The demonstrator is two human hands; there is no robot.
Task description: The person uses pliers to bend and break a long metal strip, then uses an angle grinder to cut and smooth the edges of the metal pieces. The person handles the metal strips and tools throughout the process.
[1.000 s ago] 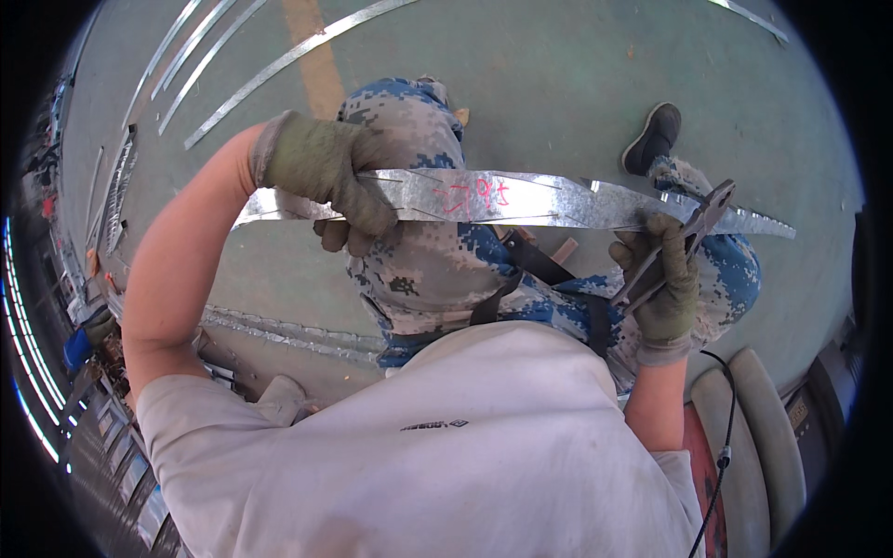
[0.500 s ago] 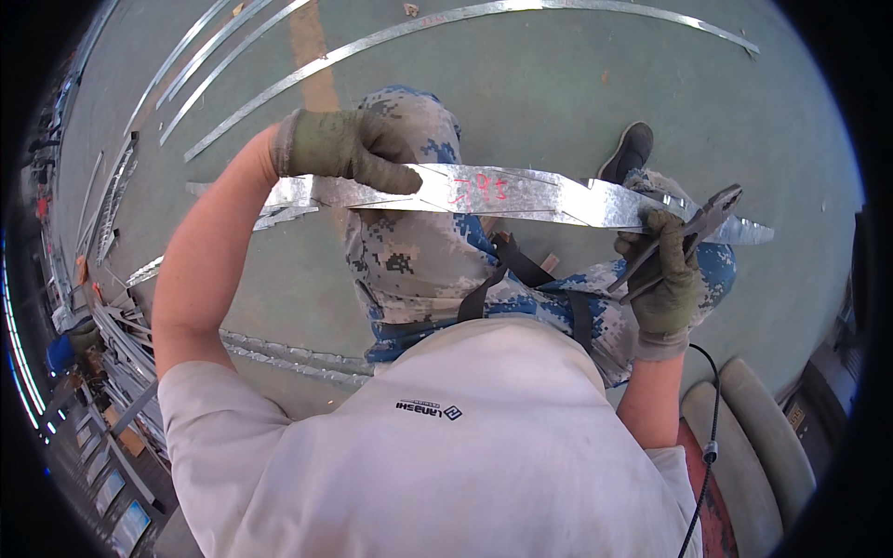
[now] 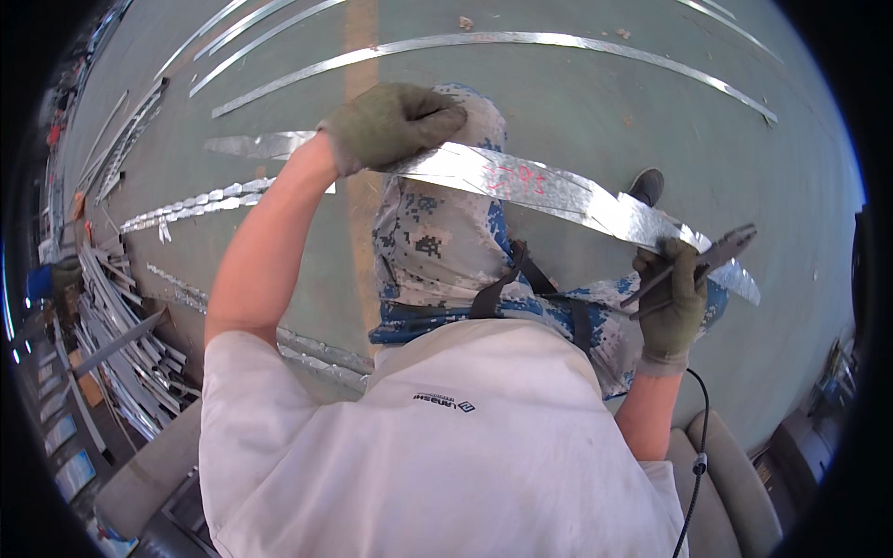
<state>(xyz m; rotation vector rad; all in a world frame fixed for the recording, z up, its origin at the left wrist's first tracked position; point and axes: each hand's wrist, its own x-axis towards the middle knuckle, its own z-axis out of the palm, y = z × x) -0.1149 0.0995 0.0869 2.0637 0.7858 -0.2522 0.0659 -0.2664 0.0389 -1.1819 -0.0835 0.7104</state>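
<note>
A long shiny sheet-metal strip (image 3: 549,191) with jagged cut edges and red marks stretches across my lap, tilted down to the right. My left hand (image 3: 391,123), in an olive work glove, grips the strip near its left part with the arm raised. My right hand (image 3: 672,302), also gloved, holds metal snips (image 3: 716,256) whose jaws sit at the strip's right end. My camouflage-patterned trousers (image 3: 437,242) lie under the strip.
Several long curved metal strips (image 3: 484,42) lie on the green floor ahead. More cut strips and scraps (image 3: 121,325) pile up at the left. A black shoe (image 3: 646,184) shows beyond the strip. A black cable (image 3: 693,465) hangs by my right arm.
My left hand has lifted the strip's left end up and away, so the strip now slopes down to the right. My right hand with the snips stays at the right end.
</note>
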